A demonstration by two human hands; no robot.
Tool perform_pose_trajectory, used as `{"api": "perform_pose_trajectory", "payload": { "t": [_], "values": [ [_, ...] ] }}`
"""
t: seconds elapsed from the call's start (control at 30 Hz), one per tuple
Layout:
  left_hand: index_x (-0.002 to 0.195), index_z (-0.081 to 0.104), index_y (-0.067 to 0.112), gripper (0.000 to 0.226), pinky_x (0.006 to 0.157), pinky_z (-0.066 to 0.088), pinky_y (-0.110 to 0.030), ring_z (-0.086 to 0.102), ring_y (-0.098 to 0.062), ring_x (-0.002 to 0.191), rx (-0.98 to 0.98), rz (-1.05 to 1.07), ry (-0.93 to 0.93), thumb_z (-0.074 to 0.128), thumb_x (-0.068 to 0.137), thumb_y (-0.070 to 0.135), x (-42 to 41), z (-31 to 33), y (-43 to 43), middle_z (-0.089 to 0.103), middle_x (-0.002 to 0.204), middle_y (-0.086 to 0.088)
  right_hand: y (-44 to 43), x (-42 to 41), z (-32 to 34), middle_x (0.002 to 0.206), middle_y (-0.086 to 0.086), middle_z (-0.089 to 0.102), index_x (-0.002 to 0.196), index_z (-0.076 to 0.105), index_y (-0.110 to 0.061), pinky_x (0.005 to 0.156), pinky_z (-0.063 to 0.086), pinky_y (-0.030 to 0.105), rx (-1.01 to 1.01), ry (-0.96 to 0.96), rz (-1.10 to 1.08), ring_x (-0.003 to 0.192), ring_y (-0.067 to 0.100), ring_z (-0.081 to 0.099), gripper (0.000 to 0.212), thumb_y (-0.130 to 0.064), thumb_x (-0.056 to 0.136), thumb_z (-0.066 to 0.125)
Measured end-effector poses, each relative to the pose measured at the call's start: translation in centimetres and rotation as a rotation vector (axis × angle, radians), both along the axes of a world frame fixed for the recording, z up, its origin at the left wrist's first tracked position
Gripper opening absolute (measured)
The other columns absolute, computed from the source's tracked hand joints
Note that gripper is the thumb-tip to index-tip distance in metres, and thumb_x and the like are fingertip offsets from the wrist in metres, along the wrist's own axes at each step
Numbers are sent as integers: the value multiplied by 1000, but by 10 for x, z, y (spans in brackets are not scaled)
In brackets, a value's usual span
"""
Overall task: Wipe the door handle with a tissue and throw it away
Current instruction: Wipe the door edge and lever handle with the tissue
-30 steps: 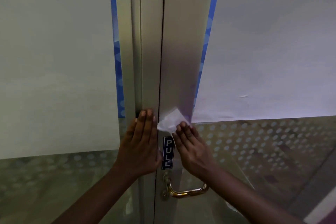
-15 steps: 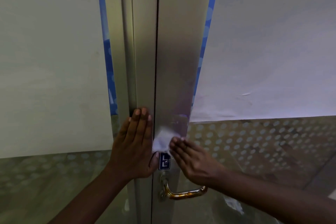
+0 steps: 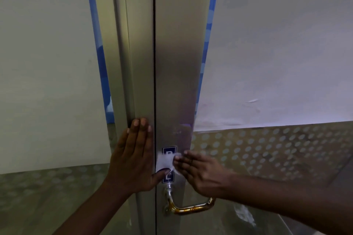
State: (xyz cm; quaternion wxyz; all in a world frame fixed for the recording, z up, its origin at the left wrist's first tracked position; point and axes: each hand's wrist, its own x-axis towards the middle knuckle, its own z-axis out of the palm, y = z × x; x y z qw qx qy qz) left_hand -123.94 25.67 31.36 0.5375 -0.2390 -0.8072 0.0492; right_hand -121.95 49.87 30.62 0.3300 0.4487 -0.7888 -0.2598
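A gold lever door handle (image 3: pixel 189 207) sticks out to the right from the metal door stile (image 3: pixel 172 63). Just above it, a white tissue (image 3: pixel 164 162) lies over the blue PULL sticker (image 3: pixel 168 164). My right hand (image 3: pixel 198 171) presses the tissue against the stile with its fingertips, a short way above the handle. My left hand (image 3: pixel 133 158) rests flat on the neighbouring frame, fingers pointing up, its thumb touching the tissue's lower edge. The tissue hides the middle letters of the sticker.
Frosted glass panels (image 3: pixel 277 53) with a dotted band (image 3: pixel 277 149) flank the stile on both sides. Blue strips (image 3: pixel 207 44) run along the glass edges. A dark seam (image 3: pixel 154 63) separates the two door leaves.
My right hand has slid the tissue down the stile, from above the PULL sticker onto it, closer to the handle. My left hand stays flat on the frame.
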Motion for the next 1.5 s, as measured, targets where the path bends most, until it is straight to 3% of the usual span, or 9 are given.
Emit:
{"api": "perform_pose_trajectory", "payload": {
  "t": [0.13,0.37,0.57,0.8,1.03,1.13,1.3,1.37,1.5],
  "values": [
    [148,13,-9,99,124,2,-46,1,-37,151,13,11,27,22,90,71,-4,-3,2,-4,162,-24,-4,-15,24,133,24,51,128,52,5,114,29,48,-306,84,38,131,36,43,35,-9,97,43],
    [149,14,-8,97,124,2,-46,2,-37,151,2,32,51,27,91,69,-5,-4,1,-2,162,-24,7,2,-19,122,14,66,119,64,-3,112,28,41,24,-11,30,120,26,57,31,-13,94,48],
    [150,12,-6,93,124,4,-47,3,-37,151,26,27,73,24,92,66,-6,-5,4,-1,162,-24,-1,-20,31,135,25,49,128,51,4,114,27,48,-431,115,57,131,37,43,36,-5,97,35],
    [150,13,-6,91,124,2,-46,2,-36,151,39,18,65,24,93,65,-7,-5,4,-2,163,-22,7,0,-21,126,15,63,124,58,-1,113,29,41,32,19,62,123,27,54,32,-10,96,46],
    [150,14,-7,94,124,4,-47,5,-39,150,35,32,56,24,93,67,-8,-8,4,2,162,-25,-11,-9,17,136,22,49,131,48,3,117,23,45,-402,97,58,133,34,40,35,-10,100,37],
    [148,16,-8,92,124,3,-46,4,-38,151,31,21,47,25,93,66,-5,-6,4,0,162,-23,-12,-1,-2,131,22,55,127,54,2,113,30,45,-227,99,15,129,35,46,34,-11,98,44],
    [150,12,-5,86,124,1,-43,-1,-34,151,54,-51,23,25,95,60,1,1,2,-6,163,-18,-18,24,-9,127,14,63,122,62,-6,113,27,39,-102,-267,-176,122,25,55,40,-19,86,50],
    [151,12,-3,82,124,5,-44,2,-33,152,98,-128,2,26,96,57,4,3,2,-4,164,-15,-25,34,-1,120,16,66,114,66,-5,107,40,38,-406,-654,-222,115,27,58,41,-13,77,49],
    [149,17,-3,77,123,16,-48,9,-35,151,144,-222,-57,28,97,53,8,-7,-2,1,164,-14,-23,49,8,80,9,71,77,72,-6,59,49,27,-1482,-1392,-459,68,20,65,27,-1,77,45]
  ]
}}
